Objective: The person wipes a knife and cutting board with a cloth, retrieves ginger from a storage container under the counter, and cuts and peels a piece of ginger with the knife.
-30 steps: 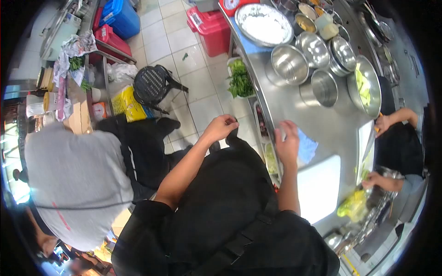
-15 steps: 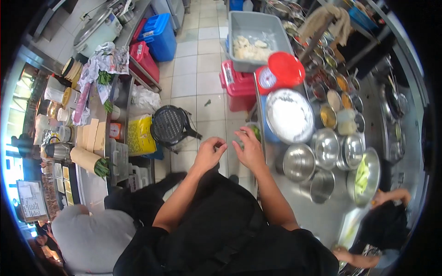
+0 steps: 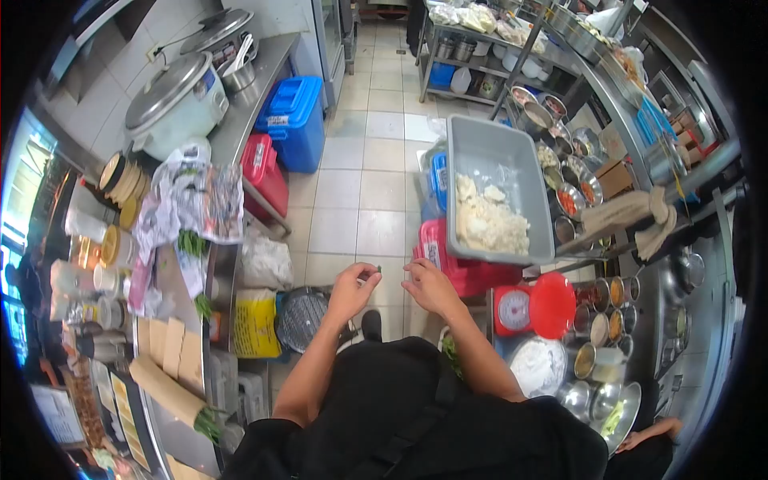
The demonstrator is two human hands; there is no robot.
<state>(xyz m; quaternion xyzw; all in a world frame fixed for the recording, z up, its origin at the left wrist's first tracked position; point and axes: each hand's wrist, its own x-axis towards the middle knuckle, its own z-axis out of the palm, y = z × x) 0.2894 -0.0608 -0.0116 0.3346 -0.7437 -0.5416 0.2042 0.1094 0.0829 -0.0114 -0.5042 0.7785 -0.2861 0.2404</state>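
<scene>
My left hand (image 3: 355,291) is in front of my body above the tiled floor, its fingers loosely curled with a small gap between thumb and forefinger. A tiny dark green scrap (image 3: 378,270) shows right beside its fingertips; whether it touches them is unclear. To the right, my right hand (image 3: 430,286) is empty, fingers bent and apart. The two hands do not touch. Nearest to my right hand is a pink-red lidded bin (image 3: 436,246), below a grey tub (image 3: 500,148) of pale, lumpy food.
Left are a counter (image 3: 234,120) with a rice cooker (image 3: 178,104), a blue bin (image 3: 294,120) and a black stool (image 3: 302,318). Right are a red scale (image 3: 512,310), a bowl of white powder (image 3: 538,366) and metal bowls. A co-worker's arm (image 3: 652,434) shows lower right.
The view has turned and advanced up the aisle; the grey tub is nearer and the metal bowls have slid toward the lower right. My right hand has left the counter's side and is beside my left hand.
</scene>
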